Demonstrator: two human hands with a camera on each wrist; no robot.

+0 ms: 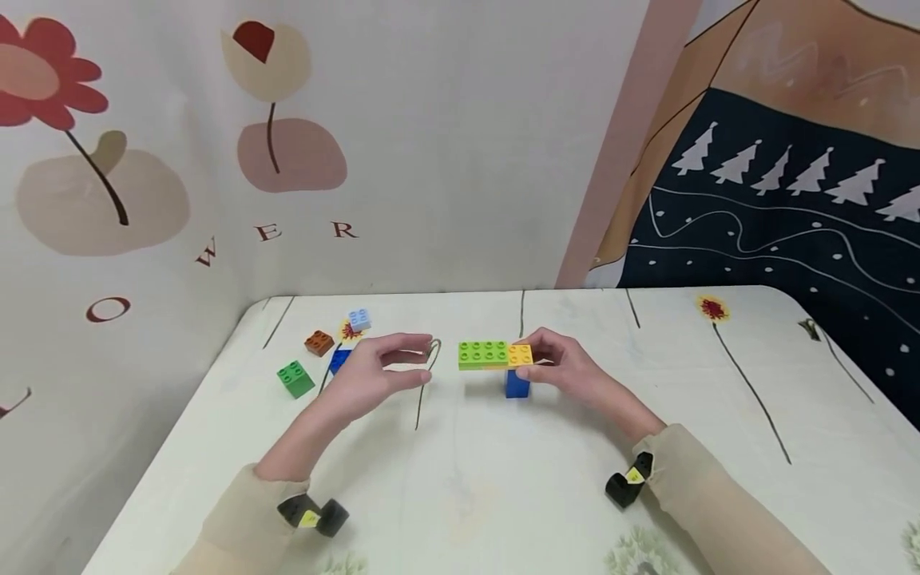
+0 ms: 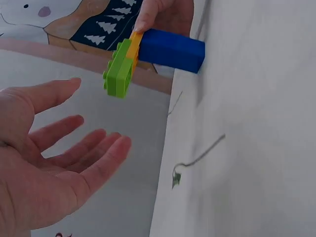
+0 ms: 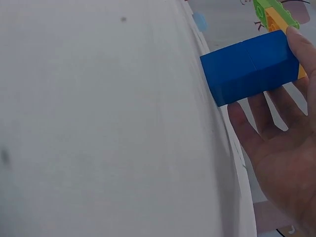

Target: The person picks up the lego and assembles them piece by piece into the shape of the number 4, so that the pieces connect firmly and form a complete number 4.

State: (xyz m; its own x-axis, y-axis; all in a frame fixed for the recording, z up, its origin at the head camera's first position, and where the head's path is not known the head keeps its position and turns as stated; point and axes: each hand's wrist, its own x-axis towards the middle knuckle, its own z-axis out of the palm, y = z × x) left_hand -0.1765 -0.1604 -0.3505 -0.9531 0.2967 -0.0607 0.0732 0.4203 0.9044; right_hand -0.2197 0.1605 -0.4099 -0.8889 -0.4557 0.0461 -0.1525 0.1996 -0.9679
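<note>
My right hand (image 1: 571, 369) pinches a stack of toy bricks at its right end, with the thumb at the front of the yellow brick (image 1: 520, 354). From that yellow layer a lime green brick (image 1: 483, 356) with studs on top juts out to the left. Below the yellow is a blue column (image 3: 252, 66), which stands upright and meets the table in the right wrist view. My left hand (image 1: 370, 371) holds nothing; its fingers and thumb are apart and point toward the green brick's free end, with a gap between them.
Loose bricks lie on the left of the table (image 1: 460, 479): a light blue one (image 1: 358, 319), a brown one (image 1: 319, 343), a green one (image 1: 295, 379) and a blue one (image 1: 339, 362) partly behind my left hand. Printed fabric walls (image 1: 446, 160) rise behind the table.
</note>
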